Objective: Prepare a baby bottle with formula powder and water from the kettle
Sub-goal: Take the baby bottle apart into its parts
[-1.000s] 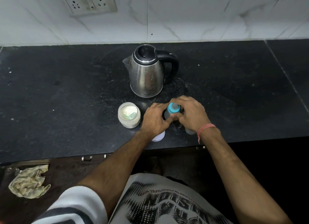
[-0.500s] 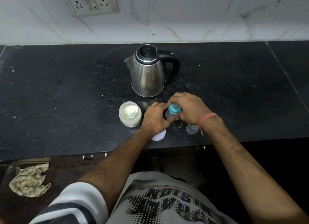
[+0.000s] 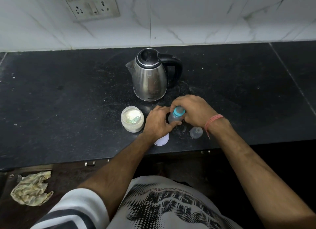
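Note:
A small clear baby bottle with a blue collar stands on the black counter in front of the steel kettle. My left hand grips the bottle's body from the left. My right hand holds the blue collar from above and the right, its fingers curled round it. An open jar of formula powder with a scoop inside stands just left of my left hand. The clear bottle cap lies on the counter under my right wrist.
A white round lid lies near the counter's front edge, partly under my left wrist. A wall socket plate is on the tiled wall behind. A crumpled cloth lies on a lower surface at the left.
My right hand has turned on the blue collar, its wrist swinging to the right and uncovering the clear cap. The left hand keeps its grip on the bottle.

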Demonstrator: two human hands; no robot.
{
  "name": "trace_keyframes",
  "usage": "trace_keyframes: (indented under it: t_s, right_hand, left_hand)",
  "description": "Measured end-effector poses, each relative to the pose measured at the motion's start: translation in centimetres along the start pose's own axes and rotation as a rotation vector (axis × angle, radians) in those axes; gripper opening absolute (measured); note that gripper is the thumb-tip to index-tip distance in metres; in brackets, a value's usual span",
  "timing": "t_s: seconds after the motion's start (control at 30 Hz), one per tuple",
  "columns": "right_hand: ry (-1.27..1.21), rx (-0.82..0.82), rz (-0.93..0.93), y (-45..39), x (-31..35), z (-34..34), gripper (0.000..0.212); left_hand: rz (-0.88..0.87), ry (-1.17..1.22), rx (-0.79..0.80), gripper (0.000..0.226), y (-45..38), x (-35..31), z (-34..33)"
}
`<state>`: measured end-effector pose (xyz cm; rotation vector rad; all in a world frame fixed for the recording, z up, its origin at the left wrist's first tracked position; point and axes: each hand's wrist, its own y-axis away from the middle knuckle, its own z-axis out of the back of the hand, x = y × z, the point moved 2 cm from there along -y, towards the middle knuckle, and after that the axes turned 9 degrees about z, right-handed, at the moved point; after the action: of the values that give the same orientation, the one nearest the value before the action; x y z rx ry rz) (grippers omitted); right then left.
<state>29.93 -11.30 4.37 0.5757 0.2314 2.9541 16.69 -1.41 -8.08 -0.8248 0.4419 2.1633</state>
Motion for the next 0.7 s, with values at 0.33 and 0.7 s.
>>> trace_keyframes:
  t_s: [0.33, 0.7]
  right_hand:
    - [-0.199, -0.309, -0.274, 2.6, -5.8, -1.2, 0.048]
    - [-0.186, -0.078, -0.44, 2.1, -7.8, -6.2, 0.05]
  left_hand:
    - [0.045, -0.019, 0.03, 0.072, -0.1, -0.5, 0.0]
    - [0.068, 0.14, -0.078, 0.101, 4.4, -2.2, 4.0]
